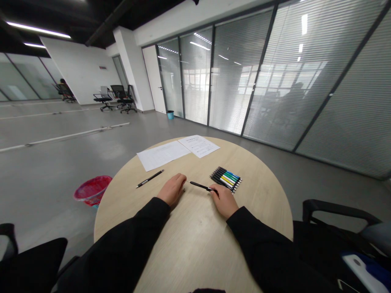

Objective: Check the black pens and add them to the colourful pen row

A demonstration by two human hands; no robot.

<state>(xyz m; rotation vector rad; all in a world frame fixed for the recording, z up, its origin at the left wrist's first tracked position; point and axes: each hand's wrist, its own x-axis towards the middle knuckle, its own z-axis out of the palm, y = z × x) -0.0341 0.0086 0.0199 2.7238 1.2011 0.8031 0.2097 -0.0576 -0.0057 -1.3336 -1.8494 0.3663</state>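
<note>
Two black sleeves come from the bottom of the head view and lie on one round wooden table, with the elbows spread wide and the forearms turning inward. Left hand rests palm down, its fingers together and a little curled, and it holds nothing. Right hand closes in a narrow grip over the end of one black pen, whose tip points toward the left hand. Second black pen lies alone, left of the left hand and near it. Just beside the right hand is a tight row of pens with blue, green, yellow and white bands, about eight, but I cannot count them exactly. Two white paper sheets lie farther on the table. One red bin stands on the floor left of the table.
</note>
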